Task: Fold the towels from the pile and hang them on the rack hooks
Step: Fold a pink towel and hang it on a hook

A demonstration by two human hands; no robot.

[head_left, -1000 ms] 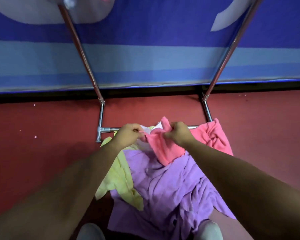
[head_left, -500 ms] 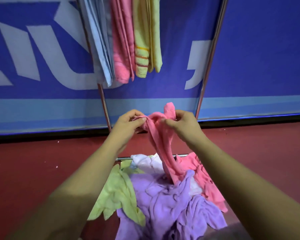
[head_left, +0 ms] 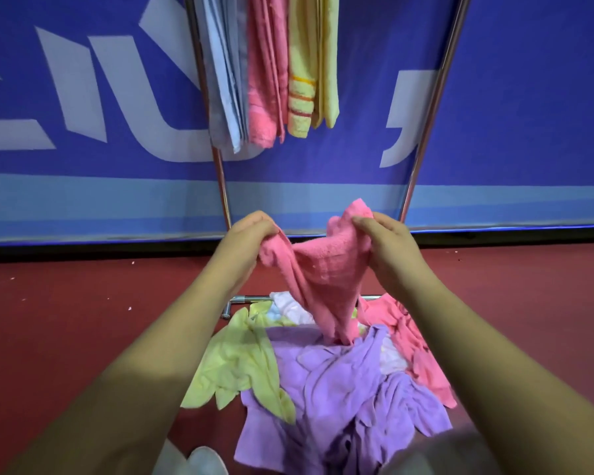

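Pink towel (head_left: 326,269) stretched mid-frame, tail touching the floor pile (head_left: 340,382); three folded towels (head_left: 271,70) hang top centre.

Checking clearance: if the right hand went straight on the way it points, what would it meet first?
Beyond the pink towel it pinches, the right hand likely meets the blue banner between the rack poles; depth is unclear.

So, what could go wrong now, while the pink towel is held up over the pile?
1. The pink towel hangs bunched between the left hand and the right hand, which grip it close together, so the fold may come out crooked.
2. Its lower end touches the purple towel; lifting might drag that one along.
3. A dropped towel would land on the red floor and could pick up dirt.
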